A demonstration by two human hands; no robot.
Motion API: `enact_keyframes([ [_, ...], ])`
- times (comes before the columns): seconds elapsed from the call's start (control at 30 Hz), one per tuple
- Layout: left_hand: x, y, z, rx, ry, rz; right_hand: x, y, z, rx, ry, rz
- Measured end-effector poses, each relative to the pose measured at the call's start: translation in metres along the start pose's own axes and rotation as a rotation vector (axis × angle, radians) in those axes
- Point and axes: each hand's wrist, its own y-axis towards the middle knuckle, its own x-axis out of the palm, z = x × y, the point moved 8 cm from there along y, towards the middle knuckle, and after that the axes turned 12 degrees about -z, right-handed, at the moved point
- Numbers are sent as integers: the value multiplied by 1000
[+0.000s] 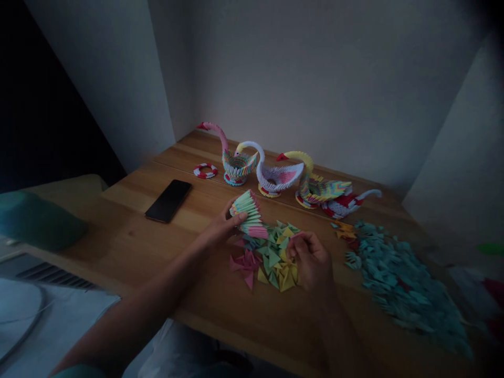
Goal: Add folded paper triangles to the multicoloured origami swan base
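Note:
My left hand (225, 224) is closed around a curved origami section (248, 209) built from pale green folded pieces with pink ones along its edges. The thumb lies across its front. To the right, my right hand (314, 258) pinches a small pink folded paper piece (298, 235), mostly covered by the fingers. Between and below the hands, a loose heap of green and yellow folded paper pieces (271, 256) lies on the wooden table (157, 262), with several pink pieces (246, 264) at its left side.
Origami swans stand along the back: a pink-necked one (223, 140), a white one (260, 165) and a yellow-necked one (306, 170). A red-and-white paper ring (205, 170) and black phone (168, 201) lie left. A large teal paper pile (405, 286) spreads right, beside orange pieces (345, 230).

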Motion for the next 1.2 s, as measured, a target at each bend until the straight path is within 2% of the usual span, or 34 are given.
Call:
enact_keyframes([
  [0.2,0,1,0,2,-6,2,9,-2,1,120,67,-32],
  [0.37,4,-1,2,-29,6,1,8,-1,7,195,141,-4],
  [0.57,9,-5,6,-60,54,9,4,2,3,122,95,2],
  [0.7,17,-6,5,-74,68,-46,3,2,-1,69,118,16],
  [0.87,29,-7,6,-55,89,-147,5,1,6,98,195,-13],
  [1.2,30,-6,5,-26,238,-153,8,-1,13,135,231,-48],
])
